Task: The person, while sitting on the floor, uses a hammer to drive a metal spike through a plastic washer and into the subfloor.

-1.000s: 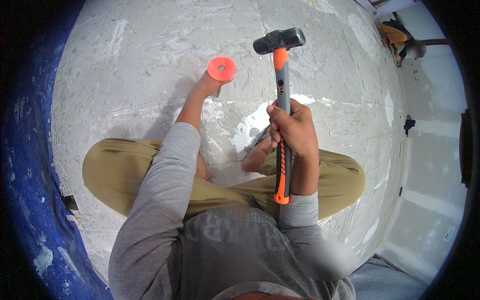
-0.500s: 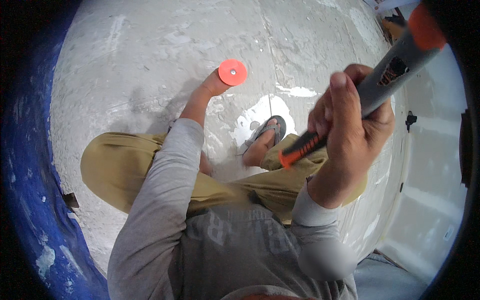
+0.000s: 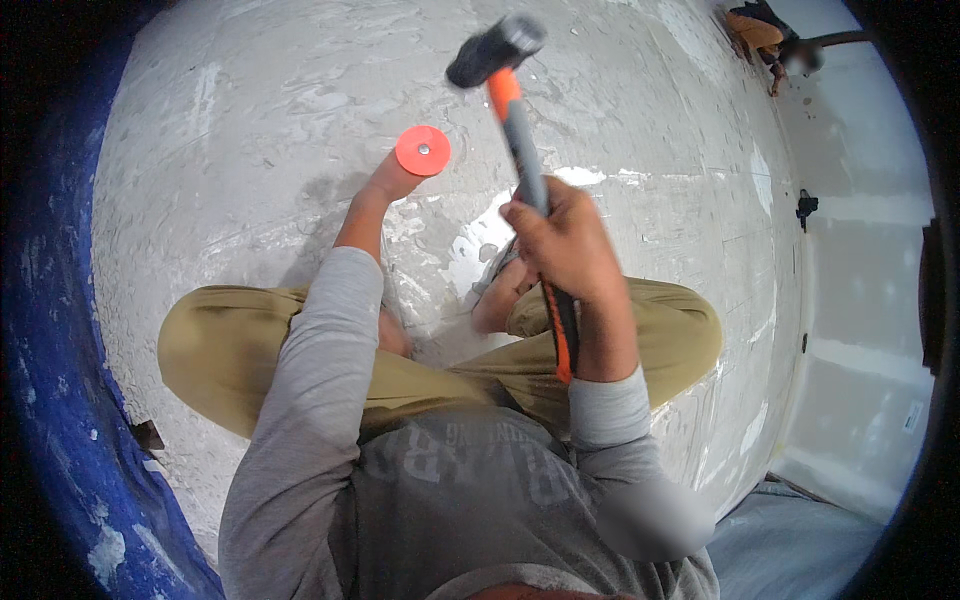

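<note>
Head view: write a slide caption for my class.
Right hand grips a black, grey and orange hammer; left hand partly hidden beneath a round orange-red disc, over a patchy grey floor.

Grey flr (w/ white patches), pale wall on R, blue sheet on L

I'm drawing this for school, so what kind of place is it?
Probably a room being built or redone: the floor is rough and patchy, the wall has pale bands, and a white-smeared blue sheet runs along the left.
</note>
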Demonstrator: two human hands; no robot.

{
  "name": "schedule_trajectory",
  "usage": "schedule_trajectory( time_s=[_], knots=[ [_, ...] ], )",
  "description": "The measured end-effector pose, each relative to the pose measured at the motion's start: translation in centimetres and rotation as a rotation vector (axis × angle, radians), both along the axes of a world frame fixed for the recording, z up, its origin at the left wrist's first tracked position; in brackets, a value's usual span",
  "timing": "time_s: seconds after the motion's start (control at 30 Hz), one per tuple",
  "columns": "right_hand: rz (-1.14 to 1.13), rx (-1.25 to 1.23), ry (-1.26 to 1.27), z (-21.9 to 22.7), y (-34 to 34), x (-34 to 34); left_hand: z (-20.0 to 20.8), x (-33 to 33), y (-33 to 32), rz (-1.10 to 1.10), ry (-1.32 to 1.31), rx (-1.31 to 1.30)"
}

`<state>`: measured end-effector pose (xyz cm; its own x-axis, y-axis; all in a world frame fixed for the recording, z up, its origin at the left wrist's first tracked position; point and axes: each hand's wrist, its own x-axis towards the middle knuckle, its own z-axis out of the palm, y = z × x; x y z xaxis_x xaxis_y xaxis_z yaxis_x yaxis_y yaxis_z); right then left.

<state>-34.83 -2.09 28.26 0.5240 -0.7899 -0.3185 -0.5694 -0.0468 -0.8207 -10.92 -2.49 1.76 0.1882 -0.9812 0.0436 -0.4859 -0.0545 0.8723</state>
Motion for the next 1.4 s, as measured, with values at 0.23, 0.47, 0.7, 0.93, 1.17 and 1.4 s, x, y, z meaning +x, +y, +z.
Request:
schedule_trajectory(
  time_s=[0.23,0.47,0.7,0.93,1.17,1.4],
  knots=[
    [-0.105,-0.049,-0.273,5.3,0.1,-0.7,2.6,1.6,0.4,0.22,0.188,0.013],
    [-0.042,0.013,-0.197,3.0,0.0,-0.4,2.7,0.0,-0.2,0.196,0.205,-0.218],
    [0.002,0.04,-0.16,3.1,0.6,0.3,1.0,0.4,-0.4,0.124,0.05,-0.117],
    [-0.007,-0.01,-0.172,4.8,1.3,0.7,-0.1,0.8,-0.2,0.186,0.134,-0.112],
    [-0.124,-0.118,-0.415,7.0,2.6,0.7,0.7,0.2,0.1,0.172,0.07,-0.013],
    [0.045,-0.222,0.035,-6.9,1.1,0.0,2.2,-0.6,-1.2,0.007,0.094,0.073]
  ],
)
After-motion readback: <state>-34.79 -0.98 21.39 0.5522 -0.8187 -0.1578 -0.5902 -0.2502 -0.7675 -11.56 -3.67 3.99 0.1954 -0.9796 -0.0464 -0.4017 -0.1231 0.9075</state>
